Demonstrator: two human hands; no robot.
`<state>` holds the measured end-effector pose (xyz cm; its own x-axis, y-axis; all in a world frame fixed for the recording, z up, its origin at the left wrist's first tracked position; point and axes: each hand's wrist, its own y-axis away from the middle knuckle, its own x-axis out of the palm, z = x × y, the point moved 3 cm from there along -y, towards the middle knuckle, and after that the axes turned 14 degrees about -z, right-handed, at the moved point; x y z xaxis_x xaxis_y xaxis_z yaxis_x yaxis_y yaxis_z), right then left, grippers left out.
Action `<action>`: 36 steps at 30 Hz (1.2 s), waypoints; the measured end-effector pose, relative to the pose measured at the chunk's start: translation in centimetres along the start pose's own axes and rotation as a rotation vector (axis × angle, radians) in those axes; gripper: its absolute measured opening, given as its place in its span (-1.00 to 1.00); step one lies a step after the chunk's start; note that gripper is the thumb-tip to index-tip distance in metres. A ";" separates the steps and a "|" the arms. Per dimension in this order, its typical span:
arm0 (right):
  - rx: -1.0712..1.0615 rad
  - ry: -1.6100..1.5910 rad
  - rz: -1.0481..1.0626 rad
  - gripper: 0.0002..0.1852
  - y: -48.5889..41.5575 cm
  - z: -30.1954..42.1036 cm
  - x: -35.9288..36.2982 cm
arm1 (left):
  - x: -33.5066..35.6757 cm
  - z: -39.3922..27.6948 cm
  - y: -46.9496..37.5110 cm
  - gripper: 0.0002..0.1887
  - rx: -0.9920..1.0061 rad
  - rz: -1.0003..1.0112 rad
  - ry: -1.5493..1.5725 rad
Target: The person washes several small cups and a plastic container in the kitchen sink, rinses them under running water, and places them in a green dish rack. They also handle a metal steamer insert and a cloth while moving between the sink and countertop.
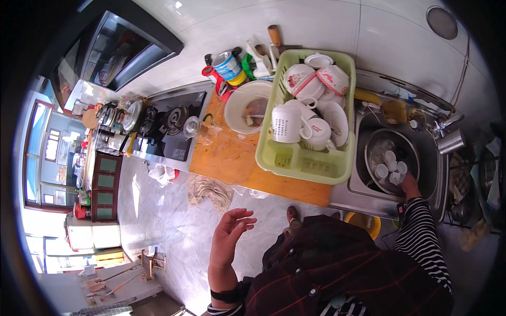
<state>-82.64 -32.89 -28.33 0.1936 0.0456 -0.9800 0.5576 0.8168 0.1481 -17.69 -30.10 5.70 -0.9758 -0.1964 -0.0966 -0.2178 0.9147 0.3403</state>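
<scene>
My right hand point(410, 185) reaches into a round metal basin point(371, 185) that stands in the steel sink point(429, 173). Its fingertips are at a small white cup point(395, 178); whether they grip it cannot be made out. Several more small white cups point(390, 157) lie close by, next to clear glassware point(377, 149) and a dark round item point(401, 152). My left hand point(234, 229) hangs over the floor in front of the counter, fingers bent and apart, with nothing in it.
Left of the sink, a green dish rack point(306, 177) holds white mugs point(285, 123) and patterned bowls point(303, 81). Beside it are a white bucket point(237, 114) and a glass pitcher point(205, 134) on the wooden counter point(225, 158). A faucet point(446, 124) stands behind the basin; a cloth point(209, 192) hangs at the counter's edge.
</scene>
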 end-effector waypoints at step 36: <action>0.110 -0.578 -0.399 -0.58 24.8 10.8 -16.5 | -2.7 -0.7 -37.5 -0.33 0.481 -0.227 -1.213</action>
<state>-63.27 -19.59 -7.01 0.3376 -0.5821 -0.7397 0.7475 0.6434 -0.1651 -6.92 -64.16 -6.18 -0.2264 -0.1526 -0.9620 -0.0984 0.9862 -0.1333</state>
